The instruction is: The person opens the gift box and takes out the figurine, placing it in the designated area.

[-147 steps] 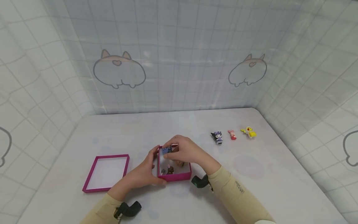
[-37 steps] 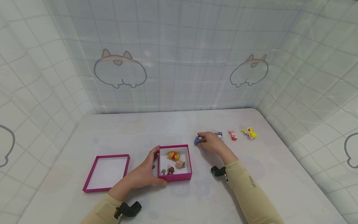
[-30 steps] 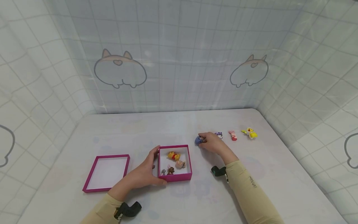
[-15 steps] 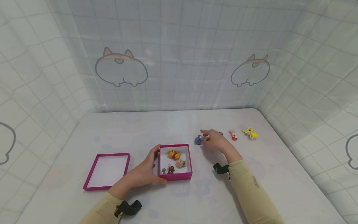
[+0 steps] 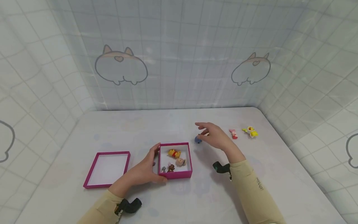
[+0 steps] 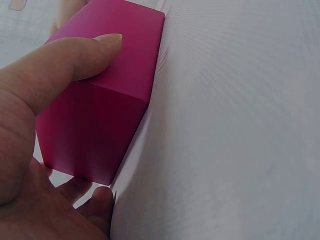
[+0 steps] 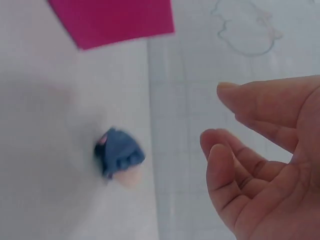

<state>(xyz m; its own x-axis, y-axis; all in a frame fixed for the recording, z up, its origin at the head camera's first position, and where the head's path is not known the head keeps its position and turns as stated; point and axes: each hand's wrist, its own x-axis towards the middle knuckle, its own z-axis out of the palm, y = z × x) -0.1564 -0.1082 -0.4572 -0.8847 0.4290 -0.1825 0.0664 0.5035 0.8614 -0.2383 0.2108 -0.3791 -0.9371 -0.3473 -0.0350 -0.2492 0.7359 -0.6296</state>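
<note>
My left hand (image 5: 144, 172) grips the left side of a magenta box (image 5: 177, 175), thumb on its front wall and fingers towards the back. Inside lie a yellow bear figurine (image 5: 174, 153) in red, a peach-coloured figurine (image 5: 180, 162), a brown one (image 5: 171, 168) and a small grey one (image 5: 163, 170). Above the table, right of the box, my right hand (image 5: 216, 137) is raised with loose fingers, holding nothing. A blue figurine (image 5: 197, 140) stands on the table just below its fingertips; the right wrist view shows the blue figurine (image 7: 120, 150) apart from the hand.
The magenta-rimmed lid (image 5: 107, 169) lies inside up at the left. A pink-and-red figurine (image 5: 233, 134) and a yellow-and-white figurine (image 5: 250, 132) are at the right. A white grid-patterned curtain (image 5: 179, 56) surrounds the table's back and sides.
My right hand took the blue figurine out of the box, put it on the table, let go and rose. It now hides the black-and-purple figurine. The left hand stays on the box.
</note>
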